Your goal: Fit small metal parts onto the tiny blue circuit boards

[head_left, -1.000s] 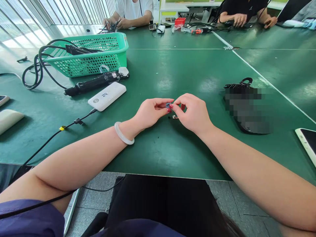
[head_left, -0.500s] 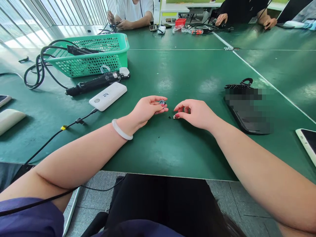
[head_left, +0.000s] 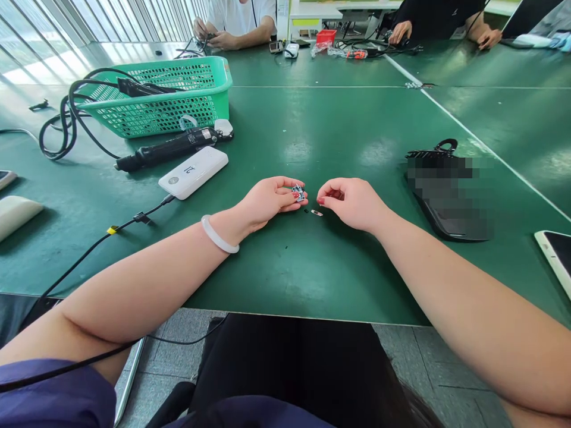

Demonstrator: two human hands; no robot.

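Note:
My left hand (head_left: 267, 201) rests on the green table (head_left: 294, 267) and pinches a tiny blue circuit board (head_left: 298, 192) between thumb and fingertips. My right hand (head_left: 352, 202) lies just to its right, fingers curled in a pinch right beside a small flat part (head_left: 316, 212) on the table. I cannot make out whether anything sits between those fingertips. A tiny dark speck (head_left: 306, 210) lies on the table between the two hands. A pale bangle (head_left: 217, 234) circles my left wrist.
A white power bank (head_left: 193, 172) with a black cable, a black electric screwdriver (head_left: 167, 150) and a green basket (head_left: 165, 98) of cables stand at left. A black pouch (head_left: 446, 190) lies at right, a phone (head_left: 555, 255) at the right edge. Other people's hands (head_left: 220, 40) work at the far side.
My hands, joined on the small board a second ago, have parted. The left keeps the board; the right dropped to the table beside the small flat part.

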